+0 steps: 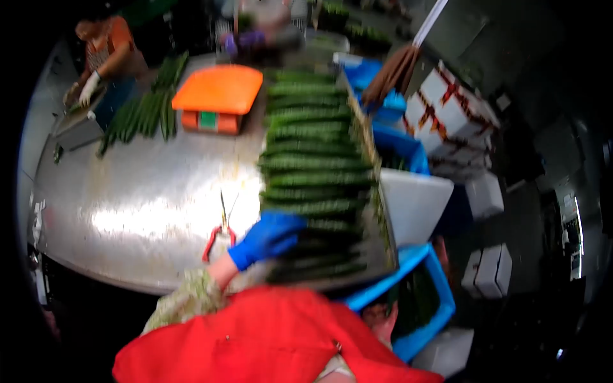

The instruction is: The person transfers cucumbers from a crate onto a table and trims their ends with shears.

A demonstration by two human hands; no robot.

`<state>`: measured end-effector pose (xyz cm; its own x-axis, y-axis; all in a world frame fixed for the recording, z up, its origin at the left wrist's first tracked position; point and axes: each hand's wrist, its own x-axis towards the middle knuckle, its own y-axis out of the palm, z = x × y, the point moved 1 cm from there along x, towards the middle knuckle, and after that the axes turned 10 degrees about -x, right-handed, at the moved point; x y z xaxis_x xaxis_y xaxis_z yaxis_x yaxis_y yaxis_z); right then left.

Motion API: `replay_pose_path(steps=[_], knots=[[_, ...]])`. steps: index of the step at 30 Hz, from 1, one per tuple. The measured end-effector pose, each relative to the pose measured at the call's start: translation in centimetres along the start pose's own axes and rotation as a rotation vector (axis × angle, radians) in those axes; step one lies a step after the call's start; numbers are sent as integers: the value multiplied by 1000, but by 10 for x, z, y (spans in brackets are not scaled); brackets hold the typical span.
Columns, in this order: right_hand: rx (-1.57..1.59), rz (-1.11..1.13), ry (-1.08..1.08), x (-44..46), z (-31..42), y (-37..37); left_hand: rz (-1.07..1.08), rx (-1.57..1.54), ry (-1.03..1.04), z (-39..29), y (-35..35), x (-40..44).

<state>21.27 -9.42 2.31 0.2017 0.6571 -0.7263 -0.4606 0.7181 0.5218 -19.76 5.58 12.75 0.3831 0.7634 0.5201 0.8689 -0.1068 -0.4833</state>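
Observation:
My left hand (268,237), in a blue glove, is over the left ends of the lower vegetables in a long row of green, cucumber-like vegetables (313,163). Its fingers are blurred, and whether they grip a vegetable is unclear. Red-handled snips (222,231) lie on the metal table (159,172), just left of this hand. My right hand cannot be made out; a skin-coloured shape (385,323) beside the lower blue crate (442,271) is too unclear to identify.
An orange scale (220,92) stands left of the row, near more green vegetables (143,115). A co-worker (112,48) is at the far left; another person is blurred at the top. White boxes (440,108) and a white lid (415,201) are at the right.

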Motion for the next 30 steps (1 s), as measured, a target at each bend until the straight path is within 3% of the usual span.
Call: replay_pose_path(steps=[2,5,8,10,12,16,18,22,24,30], knots=[[-36,20,-55,-62,-3,36,-50,40,-39,-8,-20,3],[-357,84,-390,-106,-7,50,-141,-7,-109,-6,-39,-6],[-966,153,-788,-119,15,72,-241,35,-100,5,-50,-16],[-1318,35,-962,-117,42,106,-288,42,-117,9,-57,-23],[-1351,69,-1144,-104,55,153,-333,65,-138,6,-65,-27],[-1805,451,-1594,-56,90,258,-371,159,-219,-3,-83,-44],[-1876,658,-1898,-45,81,324,-425,169,-249,5,-88,-64],[-2000,982,-1945,0,70,419,-535,188,-381,16,-84,-114],[-2084,1081,-1811,27,66,451,-559,157,-485,16,-75,-135],[-2479,1023,-1502,83,55,475,-536,157,-767,22,-35,-163]])
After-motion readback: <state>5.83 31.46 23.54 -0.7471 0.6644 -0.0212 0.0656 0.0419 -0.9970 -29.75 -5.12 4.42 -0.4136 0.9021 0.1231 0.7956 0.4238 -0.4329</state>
